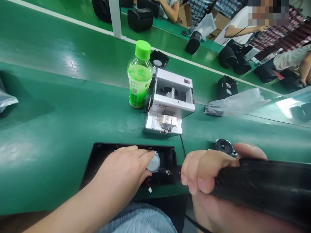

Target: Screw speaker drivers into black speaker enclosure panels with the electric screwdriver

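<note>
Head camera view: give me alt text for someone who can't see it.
The left hand rests on a round silver part inside an open black case on a green workbench, while the right hand grips a black object. Beyond them stand a green-capped bottle and a white-and-silver machine, with a small round speaker nearby.

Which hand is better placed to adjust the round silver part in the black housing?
Left, probably. The left hand rests on the round silver part inside the black housing, while the right hand is wrapped around a separate black piece beside the housing.
</note>
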